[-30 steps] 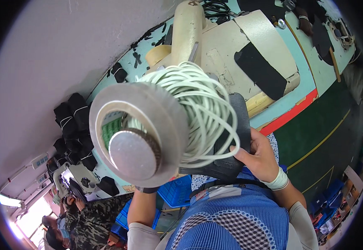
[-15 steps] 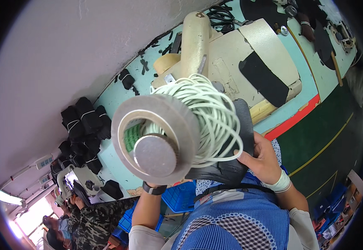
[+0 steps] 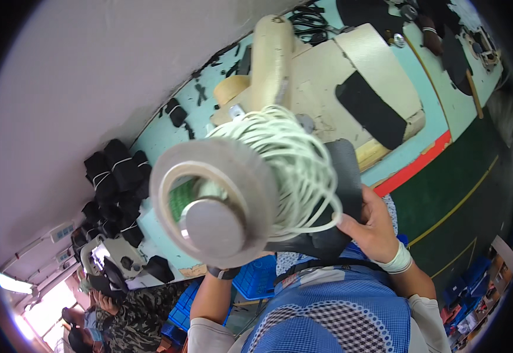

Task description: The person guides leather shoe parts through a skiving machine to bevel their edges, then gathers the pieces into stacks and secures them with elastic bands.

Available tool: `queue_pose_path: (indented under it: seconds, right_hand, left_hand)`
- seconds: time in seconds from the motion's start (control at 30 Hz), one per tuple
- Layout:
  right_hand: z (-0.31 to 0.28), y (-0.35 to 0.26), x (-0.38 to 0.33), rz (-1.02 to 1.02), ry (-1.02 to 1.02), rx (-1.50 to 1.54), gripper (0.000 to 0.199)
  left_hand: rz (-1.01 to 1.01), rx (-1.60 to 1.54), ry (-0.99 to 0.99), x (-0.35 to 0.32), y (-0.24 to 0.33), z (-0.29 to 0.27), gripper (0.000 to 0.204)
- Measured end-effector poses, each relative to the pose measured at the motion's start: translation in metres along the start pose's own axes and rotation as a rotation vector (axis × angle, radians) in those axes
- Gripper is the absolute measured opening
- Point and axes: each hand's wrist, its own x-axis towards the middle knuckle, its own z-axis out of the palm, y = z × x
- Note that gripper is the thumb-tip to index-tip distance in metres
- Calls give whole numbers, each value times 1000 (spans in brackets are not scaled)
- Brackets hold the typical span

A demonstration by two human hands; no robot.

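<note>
My right hand (image 3: 374, 226) is closed on the edge of a black sheet-like piece (image 3: 343, 176), thumb on top and the other fingers behind it. Close to that thumb hangs a loop from a thick bundle of pale green cords (image 3: 294, 156). More pale cord is wound round my right wrist. A grey metal wheel with a round knob (image 3: 215, 229) fills the middle, close up and slightly blurred, in front of the bundle. Behind the wheel my left hand is hidden; only my left forearm (image 3: 209, 297) with a dark wristband shows, so its fingers cannot be seen.
Beyond stands a cream machine (image 3: 271, 65) with a black piece (image 3: 371, 112) on its bed. Tied black bundles (image 3: 115, 170) line the wall side. Scissors (image 3: 312, 23) lie at the far edge. Blue crates (image 3: 256, 276) are below. A co-worker in camouflage (image 3: 138, 312) sits at lower left.
The wheel and cords appear slightly farther left and lower, with the view shifting a little. My right hand keeps its hold on the black piece.
</note>
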Motion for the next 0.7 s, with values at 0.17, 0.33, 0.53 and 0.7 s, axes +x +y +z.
queue_pose_path:
  seconds: [0.17,0.33,0.53,0.7]
  right_hand:
    - [-8,-31,2,-391,359,-387,48]
    - [-43,-28,56,-725,650,-1740,57]
    - [-44,-45,75,-703,566,-1485,93]
    - [-58,-53,99,-460,465,-1281,94]
  left_hand:
    - [119,-50,163,-20,-17,5,22]
    - [166,27,37,-24,7,12,17]
    - [69,-352,4,-36,22,22,16]
    - [74,-272,-184,-35,24,19,17]
